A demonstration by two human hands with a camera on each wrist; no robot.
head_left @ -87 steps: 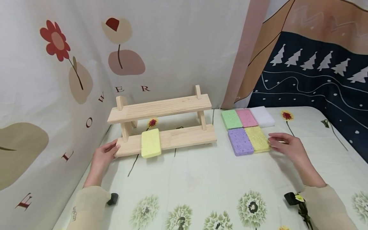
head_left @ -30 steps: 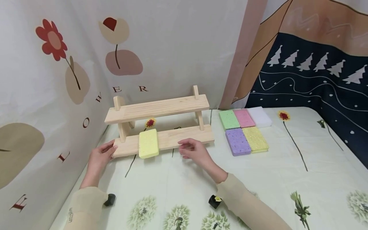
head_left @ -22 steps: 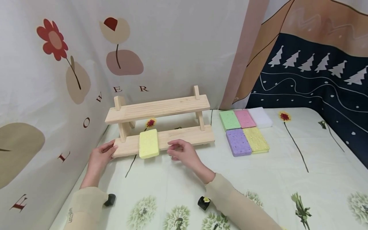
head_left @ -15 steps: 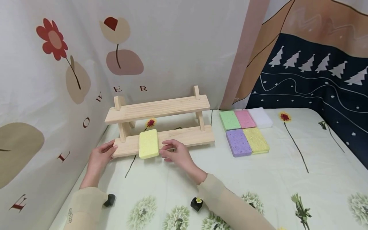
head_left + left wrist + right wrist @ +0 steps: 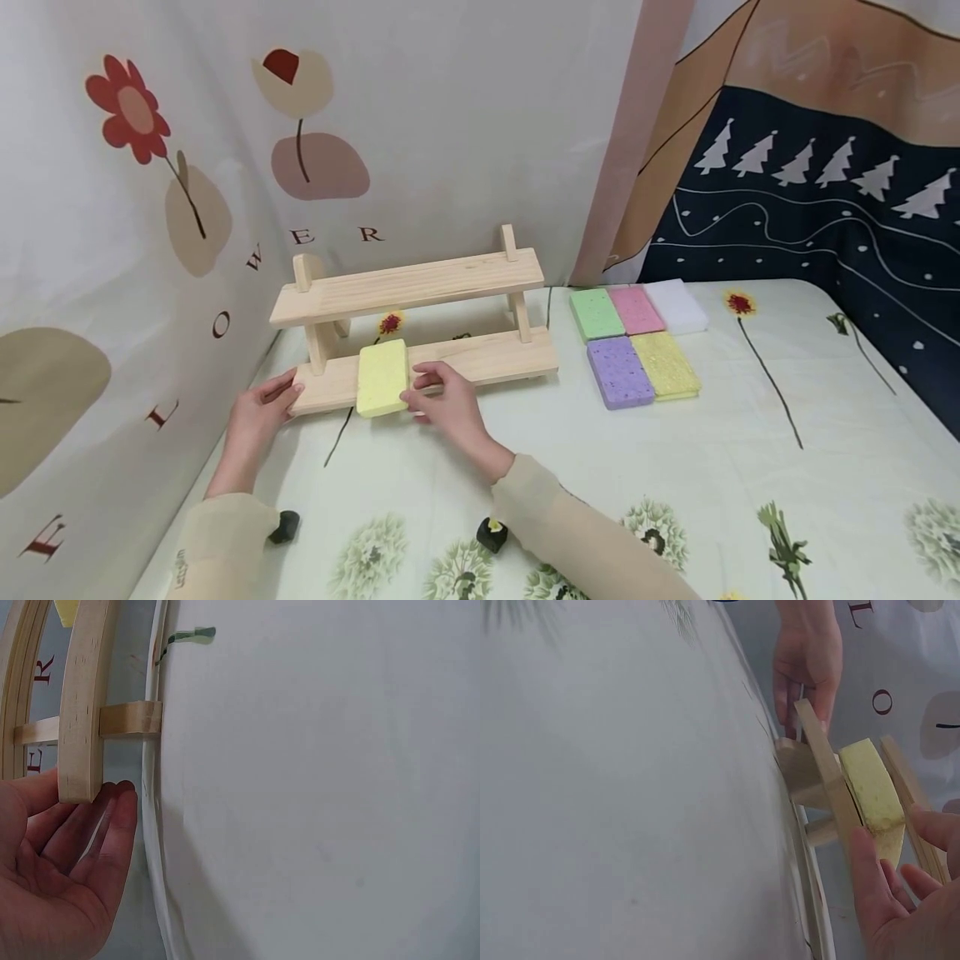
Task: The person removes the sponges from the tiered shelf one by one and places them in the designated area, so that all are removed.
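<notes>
A pale yellow sponge (image 5: 383, 377) lies across the lower board of a two-tier wooden shelf (image 5: 495, 354), overhanging its front edge. At that board's left end, my left hand (image 5: 257, 417) grips the wood; in the left wrist view the thumb and fingers of the left hand (image 5: 67, 862) lie on either side of the board end. My right hand (image 5: 452, 414) is at the sponge's right side, its thumb at the front right corner. In the right wrist view, the spread fingers of the right hand (image 5: 907, 915) reach to the end of the sponge (image 5: 874, 787).
Right of the shelf, a green sponge (image 5: 597, 314), a pink sponge (image 5: 635, 309), a white sponge (image 5: 676, 306), a purple sponge (image 5: 620, 372) and a speckled yellow sponge (image 5: 665, 365) lie close together on the patterned cloth. The shelf's upper board (image 5: 405, 287) stands above and behind the lower one.
My right hand has moved left from beside the speckled yellow sponge, along the lower board, to the pale yellow sponge. My left hand keeps hold of the shelf. The sponges have not moved.
</notes>
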